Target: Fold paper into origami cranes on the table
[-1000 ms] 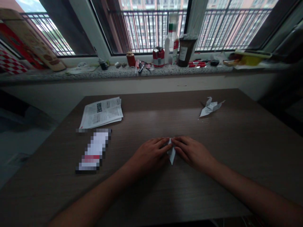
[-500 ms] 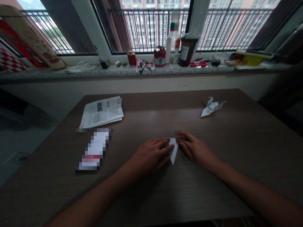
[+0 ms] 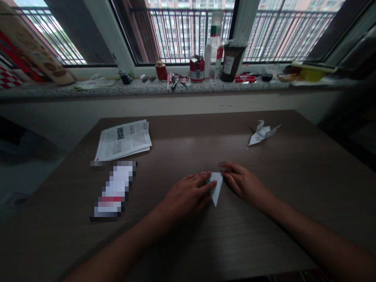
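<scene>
Wooden table (image 3: 293,188): both hands (image 3: 217,190) pressing folded paper (image 3: 216,187) flat.

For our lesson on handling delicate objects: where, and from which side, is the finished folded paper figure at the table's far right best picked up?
Probably pinch the folded paper figure at its raised middle fold, coming from above: its flaps lie low on the table, and only the centre stands up enough to grip.

My left hand (image 3: 188,196) and right hand (image 3: 245,184) are bare; both forearms are uncovered, without sleeves, rings or watch.
</scene>
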